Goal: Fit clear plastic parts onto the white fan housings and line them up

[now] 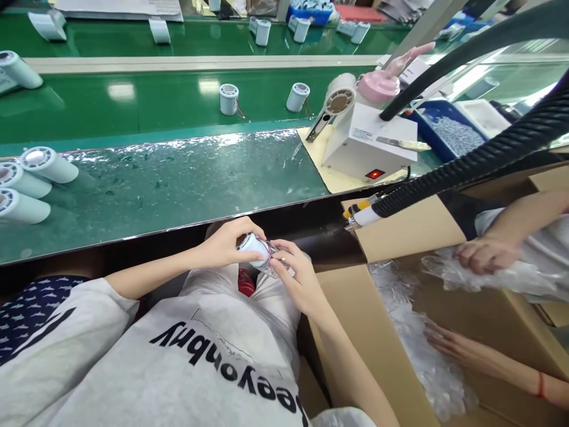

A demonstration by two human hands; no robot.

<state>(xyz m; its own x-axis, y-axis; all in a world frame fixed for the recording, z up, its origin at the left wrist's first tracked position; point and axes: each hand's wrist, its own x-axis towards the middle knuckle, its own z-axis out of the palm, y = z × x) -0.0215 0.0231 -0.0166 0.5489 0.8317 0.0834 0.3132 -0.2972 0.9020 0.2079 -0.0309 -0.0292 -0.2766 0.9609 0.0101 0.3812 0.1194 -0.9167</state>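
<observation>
My left hand (226, 240) is closed round a small white cylinder with thin wires (255, 248), held just below the bench edge over my lap. My right hand (297, 277) meets it from the right, fingers pinched on the cylinder's end and on a clear piece under it. Three more white cylinders (31, 181) lie on their sides at the left of the plastic-covered bench top (178, 172).
A white machine with a red light (371, 142) stands at the right of the bench, with a black ribbed hose (466, 163) running over it. An open cardboard box (373, 332) with clear wrap sits at my right; another person's hands (482, 255) reach into it. Two cylinders (229, 99) stand on the green belt.
</observation>
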